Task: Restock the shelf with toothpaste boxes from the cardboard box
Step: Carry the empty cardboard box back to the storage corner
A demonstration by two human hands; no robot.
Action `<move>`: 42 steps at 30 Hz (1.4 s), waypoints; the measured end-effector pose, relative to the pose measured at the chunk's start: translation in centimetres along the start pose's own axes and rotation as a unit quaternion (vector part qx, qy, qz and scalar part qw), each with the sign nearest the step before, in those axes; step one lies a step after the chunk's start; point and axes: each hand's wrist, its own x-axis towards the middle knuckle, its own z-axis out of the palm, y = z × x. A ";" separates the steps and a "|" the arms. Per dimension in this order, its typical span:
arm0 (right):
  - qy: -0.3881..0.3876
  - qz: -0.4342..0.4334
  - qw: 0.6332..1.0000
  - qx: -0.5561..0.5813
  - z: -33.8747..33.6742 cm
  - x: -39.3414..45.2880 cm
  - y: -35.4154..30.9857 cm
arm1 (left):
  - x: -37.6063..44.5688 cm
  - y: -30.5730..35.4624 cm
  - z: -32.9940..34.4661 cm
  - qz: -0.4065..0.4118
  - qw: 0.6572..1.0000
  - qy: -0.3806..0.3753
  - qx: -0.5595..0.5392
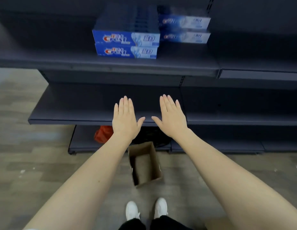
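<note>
Left hand (125, 119) and right hand (171, 118) held flat side by side, backs up, in front of middle shelf (69, 117). Fingers (126, 103) straight, close together, thumbs angled toward each other; nothing held. Toothpaste boxes (126, 44) on upper shelf (94, 67): two blue stacks, two high, right stack set further back. Cardboard box (145, 165) open on floor (28, 163) below hands, no toothpaste visible inside. White shoes (132, 210) at bottom edge. Red bag (102, 134) on bottom shelf.

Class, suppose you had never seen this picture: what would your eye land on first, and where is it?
First, the two hands, left and right, held out flat and empty before the middle shelf. Next, the bright blue toothpaste boxes stacked on the upper shelf. Then the open cardboard box on the floor between the forearms.
</note>
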 end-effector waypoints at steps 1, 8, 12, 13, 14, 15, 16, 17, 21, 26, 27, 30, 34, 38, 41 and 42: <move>-0.008 -0.004 1.000 0.004 0.9 -0.1 0.0 | -0.2 0.2 1.0 -0.003 1.000 -0.013 -0.002; -0.110 -0.016 0.993 0.038 10.2 -2.5 0.2 | -3.2 1.8 10.2 -0.047 0.990 -0.129 -0.029; -0.198 -0.019 0.979 0.042 16.5 -5.0 0.3 | -5.9 2.2 16.5 -0.087 0.971 -0.222 -0.033; -0.216 -0.017 0.975 0.042 18.0 -5.4 0.3 | -6.4 2.2 18.0 -0.095 0.965 -0.243 -0.033; -0.232 -0.013 0.972 0.043 19.5 -5.7 0.4 | -6.9 2.2 19.5 -0.102 0.960 -0.258 -0.032; -0.247 -0.009 0.968 0.044 21.1 -5.9 0.5 | -7.2 2.2 21.0 -0.106 0.957 -0.267 -0.029; -0.263 -0.006 0.964 0.042 22.6 -6.1 0.6 | -7.4 2.2 22.4 -0.106 0.956 -0.273 -0.025; -0.277 -0.003 0.960 0.038 24.1 -6.3 0.7 | -7.4 2.2 23.7 -0.102 0.955 -0.277 -0.017; -0.324 0.000 0.946 0.013 30.5 -6.6 1.0 | -6.6 2.7 29.6 -0.085 0.953 -0.291 0.007; -0.340 0.007 0.940 -0.012 39.2 -4.8 0.9 | -5.8 3.1 38.4 -0.110 0.943 -0.313 0.015; -0.337 0.014 0.941 -0.013 40.9 -4.2 0.9 | -5.7 3.1 40.2 -0.112 0.942 -0.315 0.016; -0.322 0.042 0.946 -0.019 46.0 -2.8 1.0 | -5.5 3.1 45.4 -0.126 0.939 -0.320 0.006; -0.315 0.083 0.945 -0.030 51.1 -1.1 1.4 | -5.1 2.8 50.7 -0.158 0.932 -0.328 -0.004; -0.328 0.125 0.936 -0.029 53.8 -0.2 1.6 | -4.7 2.4 53.9 -0.211 0.914 -0.341 -0.054; -0.343 0.138 0.929 -0.002 55.0 -0.2 0.7 | -4.4 3.1 54.8 -0.226 0.902 -0.350 -0.111; -0.344 0.135 0.929 0.007 55.1 -0.1 0.2 | -4.4 3.4 54.9 -0.224 0.902 -0.346 -0.126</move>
